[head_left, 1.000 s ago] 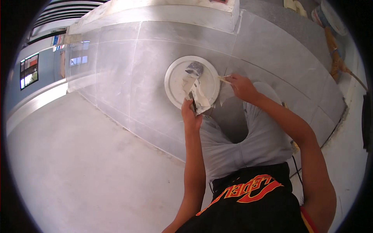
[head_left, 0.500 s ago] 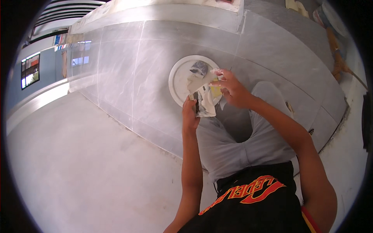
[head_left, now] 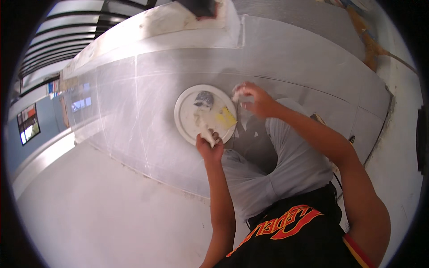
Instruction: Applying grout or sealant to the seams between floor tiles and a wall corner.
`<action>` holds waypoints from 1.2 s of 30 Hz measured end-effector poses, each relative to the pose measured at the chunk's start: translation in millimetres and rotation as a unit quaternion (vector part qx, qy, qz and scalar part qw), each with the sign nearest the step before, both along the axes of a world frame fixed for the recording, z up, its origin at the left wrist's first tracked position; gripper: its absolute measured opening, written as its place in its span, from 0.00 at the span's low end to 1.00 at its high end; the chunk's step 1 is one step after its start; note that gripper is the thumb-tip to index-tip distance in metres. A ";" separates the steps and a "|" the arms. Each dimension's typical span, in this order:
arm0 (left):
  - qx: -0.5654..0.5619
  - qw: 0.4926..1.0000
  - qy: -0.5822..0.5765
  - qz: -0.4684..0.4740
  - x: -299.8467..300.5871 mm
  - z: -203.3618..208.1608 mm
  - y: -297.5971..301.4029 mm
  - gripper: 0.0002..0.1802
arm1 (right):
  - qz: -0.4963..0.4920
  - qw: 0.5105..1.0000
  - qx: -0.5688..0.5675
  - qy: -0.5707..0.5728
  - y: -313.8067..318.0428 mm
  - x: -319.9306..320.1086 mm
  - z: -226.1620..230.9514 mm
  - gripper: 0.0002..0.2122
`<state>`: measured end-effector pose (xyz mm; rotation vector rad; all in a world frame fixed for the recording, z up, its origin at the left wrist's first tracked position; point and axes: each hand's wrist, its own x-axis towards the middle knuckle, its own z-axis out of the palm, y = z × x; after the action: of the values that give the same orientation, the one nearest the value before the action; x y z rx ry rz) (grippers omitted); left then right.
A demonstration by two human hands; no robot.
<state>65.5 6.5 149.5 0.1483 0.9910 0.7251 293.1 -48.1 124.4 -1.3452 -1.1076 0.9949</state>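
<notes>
My left hand (head_left: 210, 146) is closed round a flat scraper (head_left: 208, 135) smeared with white paste, tilted so that little of its face shows. It is over the near edge of a round white lid (head_left: 179, 117) lying on the grey tiles. On the lid are a dark grey flat piece (head_left: 204, 99), a yellow notched spreader (head_left: 227, 118) and whitish paste. My right hand (head_left: 257, 102) is raised just right of the lid, fingers curled and whitened with paste. Something pale shows at its fingertips, too blurred to name.
Large grey tiles (head_left: 156, 89) spread around the lid, meeting a pale floor (head_left: 89, 187) on the left. A low whitish ledge (head_left: 187, 39) runs along the far side, with a dark object (head_left: 201, 8) on it. My grey-trousered legs (head_left: 299, 154) are folded close by.
Both hands have moved apart and a little lower left in the picture. The left hand's scraper has turned from face-on to tilted. The view has shifted, showing more of the ledge.
</notes>
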 end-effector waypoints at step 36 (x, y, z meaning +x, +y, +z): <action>-0.024 0.973 -0.213 0.085 -5.6 -22.8 -20.1 0.15 | -0.308 0.843 -0.106 -0.429 133.0 162.8 -132.5 0.17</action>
<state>59.9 -13.5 126.7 -0.1336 0.6124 0.8458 455.9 84.9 -8.1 -2.2483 -1.0621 -0.0158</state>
